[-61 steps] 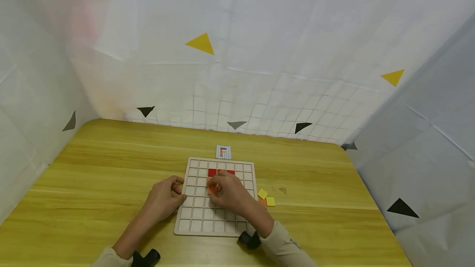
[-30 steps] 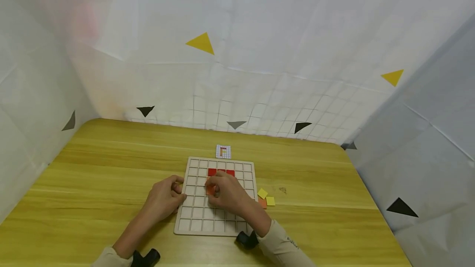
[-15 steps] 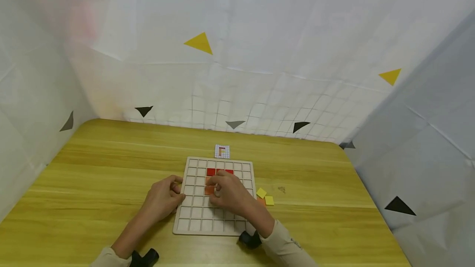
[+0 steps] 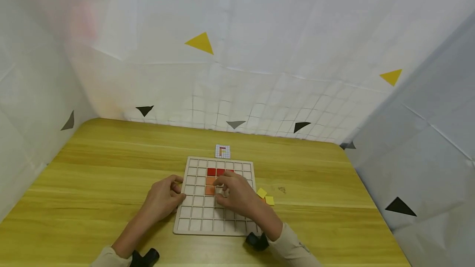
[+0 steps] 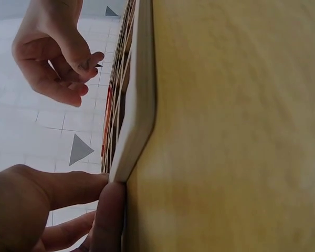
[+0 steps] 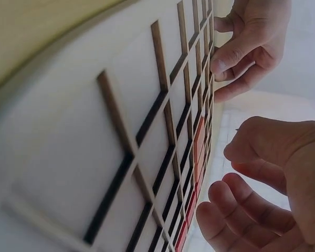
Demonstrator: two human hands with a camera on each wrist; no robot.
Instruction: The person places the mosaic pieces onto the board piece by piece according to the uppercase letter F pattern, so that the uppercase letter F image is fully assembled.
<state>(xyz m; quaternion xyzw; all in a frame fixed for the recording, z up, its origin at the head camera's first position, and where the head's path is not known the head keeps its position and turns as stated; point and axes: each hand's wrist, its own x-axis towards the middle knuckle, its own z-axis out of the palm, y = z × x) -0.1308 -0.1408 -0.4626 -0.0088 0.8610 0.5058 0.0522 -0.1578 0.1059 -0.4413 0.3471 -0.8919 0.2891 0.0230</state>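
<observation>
A pale wooden grid board lies on the table, its cells ruled by raised strips. My left hand pinches its left edge, finger and thumb meeting at the rim in the left wrist view. Three red square tiles form a row in the upper cells, the rightmost partly behind fingers. Below the left red one, two orange tiles sit flat in a column. Just right of these hovers my right hand, fingers loosely bent and apart. Nothing shows between its fingertips in the right wrist view.
Two yellow tiles lie beside the board's right edge, an orange tile partly hidden next to them. Behind the board is a small printed card with a coloured grid pattern. White sheeting encloses the table's back and sides.
My right hand has let go of the lower orange tile, which now lies flat in its cell, and has moved a little right. The left hand stays at the board's edge.
</observation>
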